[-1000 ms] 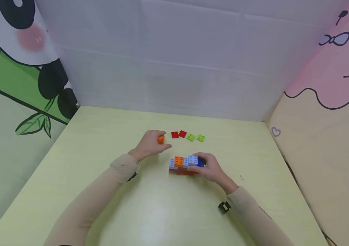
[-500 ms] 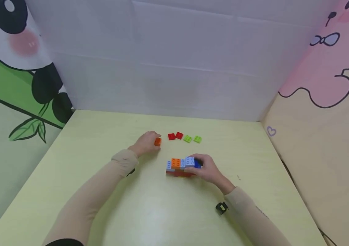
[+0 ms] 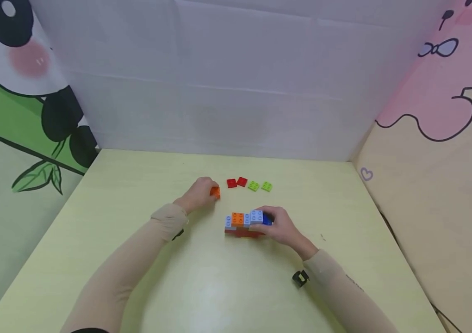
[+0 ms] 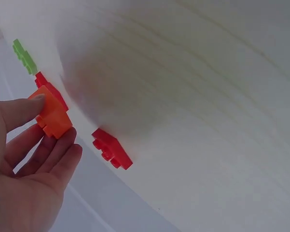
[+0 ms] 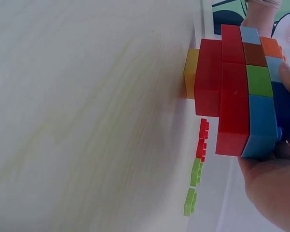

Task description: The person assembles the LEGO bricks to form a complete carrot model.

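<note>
My left hand [image 3: 199,193] pinches an orange toy building brick [image 4: 55,112] between thumb and fingers, left of a row of small bricks. My right hand [image 3: 282,226] grips the right end of a built stack of bricks [image 5: 234,96]. From the side, the stack shows a yellow brick at the bottom, then red layers, then light blue, brown and green, with orange, light blue and dark blue on top. In the head view, fingers cover part of its right end.
Two red bricks [image 3: 231,183] and two lime green bricks [image 3: 253,186] lie in a row beyond the stack on the pale table [image 3: 219,286]. A white wall panel [image 3: 227,115] closes off the back, with painted panels at both sides.
The spread fingers of my left hand have closed on the orange brick. My right hand stays on the stack; the head view has shifted slightly.
</note>
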A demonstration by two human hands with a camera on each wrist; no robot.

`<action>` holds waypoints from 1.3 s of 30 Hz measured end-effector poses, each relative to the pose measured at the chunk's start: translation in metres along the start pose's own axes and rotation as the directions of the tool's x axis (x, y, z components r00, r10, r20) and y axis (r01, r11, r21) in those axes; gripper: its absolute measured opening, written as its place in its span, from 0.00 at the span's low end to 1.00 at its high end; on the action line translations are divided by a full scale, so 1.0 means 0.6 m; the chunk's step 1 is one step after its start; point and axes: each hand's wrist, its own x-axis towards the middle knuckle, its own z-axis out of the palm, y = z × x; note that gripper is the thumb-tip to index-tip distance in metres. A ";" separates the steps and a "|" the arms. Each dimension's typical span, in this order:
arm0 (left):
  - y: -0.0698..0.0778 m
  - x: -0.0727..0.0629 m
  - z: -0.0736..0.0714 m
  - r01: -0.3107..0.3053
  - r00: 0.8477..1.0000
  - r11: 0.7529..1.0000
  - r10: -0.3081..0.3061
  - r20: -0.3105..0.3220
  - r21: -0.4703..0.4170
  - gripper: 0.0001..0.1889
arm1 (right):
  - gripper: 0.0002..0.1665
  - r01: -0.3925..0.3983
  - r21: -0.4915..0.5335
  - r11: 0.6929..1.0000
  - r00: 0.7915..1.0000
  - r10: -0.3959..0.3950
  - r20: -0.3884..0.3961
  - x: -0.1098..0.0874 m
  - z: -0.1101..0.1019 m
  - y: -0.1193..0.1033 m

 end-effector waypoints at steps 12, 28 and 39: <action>0.059 -0.032 -0.028 -0.044 0.998 0.992 0.039 -0.042 -0.122 0.19 | 0.25 -0.006 -0.002 1.000 1.000 0.006 0.005 0.001 -0.002 0.001; 0.124 -0.074 -0.034 -0.130 0.991 0.932 0.110 -0.077 -0.337 0.19 | 0.24 0.008 -0.003 1.000 1.000 -0.008 -0.001 0.001 -0.003 0.003; 0.144 -0.088 -0.026 -0.209 0.978 0.920 0.192 -0.085 -0.331 0.19 | 0.22 0.021 0.006 1.000 1.000 -0.021 0.009 0.002 -0.001 0.003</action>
